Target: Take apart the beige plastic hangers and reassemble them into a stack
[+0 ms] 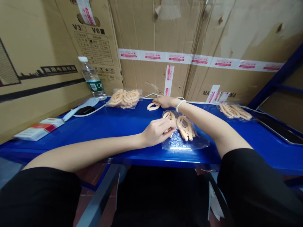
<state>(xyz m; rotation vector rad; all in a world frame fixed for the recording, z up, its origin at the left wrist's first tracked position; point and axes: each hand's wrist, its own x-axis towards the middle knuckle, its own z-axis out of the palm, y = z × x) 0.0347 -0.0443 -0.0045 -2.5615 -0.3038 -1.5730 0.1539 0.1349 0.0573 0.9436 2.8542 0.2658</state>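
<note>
My right hand, with a beaded bracelet at the wrist, reaches to the back of the table, its fingers closed on the edge of a beige oval loop-shaped piece. My left hand is closer to me, its fingers curled together at the left side of a clear plastic bag. Its fingertips overlap the beige pieces there, so the exact grip is partly hidden. Two groups of similar beige pieces, one on the left and one on the right, lie at the bag.
A filled bag of beige pieces sits at the back left, another at the right. Around the blue table are a water bottle, a red-and-white box, a black oval object, a phone and cables. Cardboard stands behind.
</note>
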